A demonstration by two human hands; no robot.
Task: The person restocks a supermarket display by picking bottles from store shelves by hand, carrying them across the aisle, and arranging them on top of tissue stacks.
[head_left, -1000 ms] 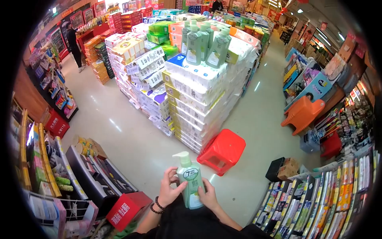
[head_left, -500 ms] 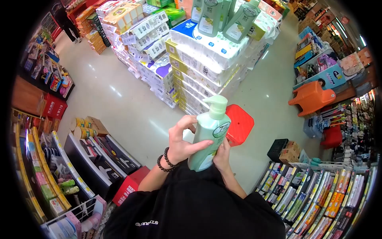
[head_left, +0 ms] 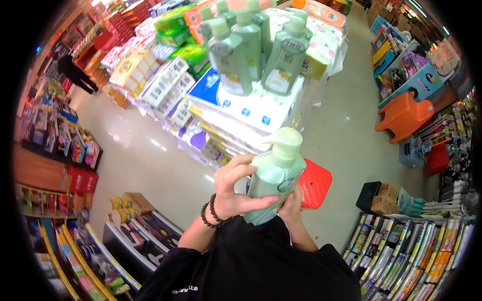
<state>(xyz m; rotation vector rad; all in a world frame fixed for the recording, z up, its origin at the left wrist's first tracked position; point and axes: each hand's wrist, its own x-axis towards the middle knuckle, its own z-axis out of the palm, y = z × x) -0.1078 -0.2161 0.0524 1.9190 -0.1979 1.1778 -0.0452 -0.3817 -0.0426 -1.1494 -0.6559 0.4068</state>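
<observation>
A pale green pump bottle [head_left: 273, 173] is held upright in front of my chest, its pump head pointing left. My left hand [head_left: 236, 188], with a dark bead bracelet on the wrist, wraps round the bottle's left side, thumb across the front. On its lower right side my right hand [head_left: 291, 204] grips it, the fingers partly hidden behind. Beyond them, several matching pump bottles [head_left: 231, 65] stand on a stack of wrapped tissue packs [head_left: 241, 113].
A red stool [head_left: 317, 184] stands on the floor just past my right hand. An orange plastic stool [head_left: 404, 118] is at the right. Shelves of small goods [head_left: 406, 256] line the near right, with more shelves [head_left: 135, 241] at the near left. Another person [head_left: 74, 70] stands far left.
The view has tilted up, so more of the bottles on the stack shows. The held bottle is raised slightly and its top leans nearer to me. Both hands keep their hold.
</observation>
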